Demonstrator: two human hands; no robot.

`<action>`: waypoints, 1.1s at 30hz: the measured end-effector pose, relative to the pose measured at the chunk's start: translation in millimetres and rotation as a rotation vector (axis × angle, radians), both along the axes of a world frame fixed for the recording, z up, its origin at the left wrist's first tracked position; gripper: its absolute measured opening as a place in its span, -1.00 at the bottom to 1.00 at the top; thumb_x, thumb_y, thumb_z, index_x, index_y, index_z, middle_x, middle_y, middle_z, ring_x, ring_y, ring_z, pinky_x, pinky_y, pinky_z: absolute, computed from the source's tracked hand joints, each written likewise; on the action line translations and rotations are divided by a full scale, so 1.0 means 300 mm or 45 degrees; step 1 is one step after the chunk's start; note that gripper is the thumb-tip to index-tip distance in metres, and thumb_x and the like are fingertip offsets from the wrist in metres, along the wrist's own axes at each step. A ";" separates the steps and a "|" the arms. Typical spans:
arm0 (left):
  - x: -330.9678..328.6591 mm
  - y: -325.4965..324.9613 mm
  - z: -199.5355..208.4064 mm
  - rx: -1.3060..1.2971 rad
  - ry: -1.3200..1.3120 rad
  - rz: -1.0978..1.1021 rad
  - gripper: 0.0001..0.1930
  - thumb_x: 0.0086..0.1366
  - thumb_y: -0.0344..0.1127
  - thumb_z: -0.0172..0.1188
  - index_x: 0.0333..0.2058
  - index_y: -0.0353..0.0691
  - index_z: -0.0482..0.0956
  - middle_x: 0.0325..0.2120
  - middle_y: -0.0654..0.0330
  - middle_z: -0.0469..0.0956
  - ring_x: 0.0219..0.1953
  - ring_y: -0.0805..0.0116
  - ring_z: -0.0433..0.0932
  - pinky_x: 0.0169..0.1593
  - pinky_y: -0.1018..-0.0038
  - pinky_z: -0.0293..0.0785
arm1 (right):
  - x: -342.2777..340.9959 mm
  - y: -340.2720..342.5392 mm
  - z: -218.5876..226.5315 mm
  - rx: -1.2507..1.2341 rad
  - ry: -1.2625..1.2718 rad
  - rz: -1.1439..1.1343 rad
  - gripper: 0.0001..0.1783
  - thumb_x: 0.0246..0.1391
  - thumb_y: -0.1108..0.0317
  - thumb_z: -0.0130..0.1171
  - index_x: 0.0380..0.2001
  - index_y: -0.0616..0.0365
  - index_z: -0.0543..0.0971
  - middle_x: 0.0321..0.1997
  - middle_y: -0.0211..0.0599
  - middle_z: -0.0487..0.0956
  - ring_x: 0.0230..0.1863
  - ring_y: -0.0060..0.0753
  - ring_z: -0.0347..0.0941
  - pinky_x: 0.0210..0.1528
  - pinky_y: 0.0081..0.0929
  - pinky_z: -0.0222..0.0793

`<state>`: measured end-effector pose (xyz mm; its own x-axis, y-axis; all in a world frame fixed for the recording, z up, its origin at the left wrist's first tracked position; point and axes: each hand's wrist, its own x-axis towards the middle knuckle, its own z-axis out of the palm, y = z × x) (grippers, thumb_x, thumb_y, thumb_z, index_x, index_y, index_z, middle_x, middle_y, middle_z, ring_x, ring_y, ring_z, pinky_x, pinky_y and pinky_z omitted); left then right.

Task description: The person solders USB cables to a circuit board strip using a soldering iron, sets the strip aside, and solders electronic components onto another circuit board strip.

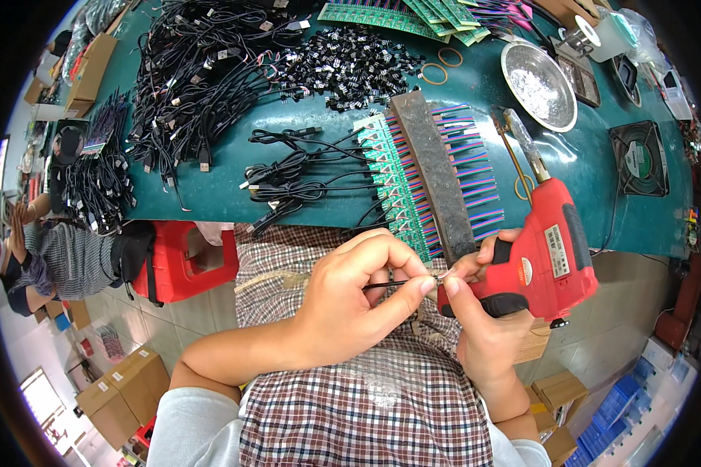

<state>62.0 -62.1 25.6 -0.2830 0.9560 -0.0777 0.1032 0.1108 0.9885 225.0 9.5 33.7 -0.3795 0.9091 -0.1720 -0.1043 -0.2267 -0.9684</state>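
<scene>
A green-topped workbench (584,202) spans the far side, and the person's checked apron (366,412) fills the near side. A big heap of black USB cables (202,86) covers the bench's left part; the red plastic stool (175,265) stands below that edge. Right of the cables lies a pile of small black connectors (350,66).

The red soldering gun (533,257) is in the right hand (491,335), its nose pointing away over the bench. The left hand (362,303) is near it, above the apron. A dark flat bar (432,175) presses across striped wires beside a green circuit-board panel (389,167), with black cables at the panel's left.

Smallest is the black cable (385,285) between the 2 hands: left thumb and forefinger pinch it, and right thumb and fingertip close on its thin wire end. Whether the 2 thumbs touch, I cannot tell.
</scene>
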 end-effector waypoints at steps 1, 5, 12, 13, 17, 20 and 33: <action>0.002 0.000 0.003 -0.001 0.000 0.001 -0.88 0.29 -0.46 0.45 -0.30 -0.27 0.64 -0.38 0.34 0.53 -0.58 0.75 0.21 -0.51 0.67 0.11 | -0.002 -0.002 0.000 0.008 -0.007 -0.010 -0.21 0.02 0.83 0.28 0.29 0.16 0.24 0.01 -0.29 0.40 -0.11 -0.42 0.60 -0.09 -0.45 0.59; 0.004 0.001 0.006 -0.018 0.022 -0.037 -0.87 0.30 -0.46 0.44 -0.30 -0.26 0.63 -0.39 0.35 0.52 -0.58 0.74 0.20 -0.50 0.66 0.11 | -0.010 -0.004 -0.002 -0.017 0.021 -0.053 -0.25 0.04 0.85 0.30 0.23 0.22 0.23 0.01 -0.28 0.37 -0.09 -0.42 0.63 -0.11 -0.48 0.63; 0.011 -0.016 -0.027 -0.013 -0.321 -0.011 -0.90 0.44 -0.50 0.30 -0.15 -0.36 0.56 -0.25 0.24 0.48 -0.37 0.64 0.46 -0.30 0.65 0.41 | 0.009 -0.001 -0.013 -0.070 0.067 -0.038 -0.20 0.07 0.85 0.30 0.29 0.20 0.17 0.02 -0.26 0.37 -0.08 -0.37 0.67 -0.08 -0.43 0.66; 0.016 -0.014 -0.027 -0.013 -0.321 -0.011 -0.90 0.44 -0.50 0.30 -0.15 -0.36 0.56 -0.25 0.24 0.48 -0.37 0.64 0.46 -0.30 0.65 0.41 | 0.009 -0.002 -0.016 -0.057 0.073 -0.058 -0.19 0.07 0.84 0.30 0.29 0.19 0.17 0.02 -0.26 0.37 -0.09 -0.37 0.67 -0.07 -0.43 0.66; 0.021 -0.012 -0.031 -0.009 -0.419 -0.057 -0.89 0.47 -0.51 0.25 -0.12 -0.39 0.52 -0.19 0.20 0.46 -0.27 0.58 0.54 -0.15 0.61 0.54 | 0.012 -0.003 -0.019 -0.048 0.121 -0.045 -0.19 0.07 0.85 0.28 0.30 0.19 0.16 0.04 -0.25 0.36 -0.08 -0.35 0.68 -0.06 -0.42 0.66; 0.010 -0.018 -0.031 -0.057 -0.315 -0.093 -0.90 0.46 -0.51 0.26 -0.15 -0.38 0.54 -0.20 0.20 0.46 -0.27 0.59 0.54 -0.18 0.63 0.54 | 0.004 -0.001 -0.016 -0.058 0.100 -0.074 -0.17 0.07 0.87 0.26 0.32 0.20 0.15 0.05 -0.24 0.35 -0.08 -0.33 0.67 -0.06 -0.40 0.67; 0.012 0.001 -0.004 0.009 0.069 -0.056 -0.87 0.33 -0.49 0.40 -0.26 -0.30 0.60 -0.33 0.27 0.51 -0.55 0.72 0.29 -0.50 0.66 0.21 | 0.012 -0.002 -0.026 -0.003 0.090 0.005 -0.14 0.05 0.90 0.23 0.34 0.18 0.15 0.08 -0.25 0.34 -0.05 -0.35 0.65 -0.08 -0.43 0.65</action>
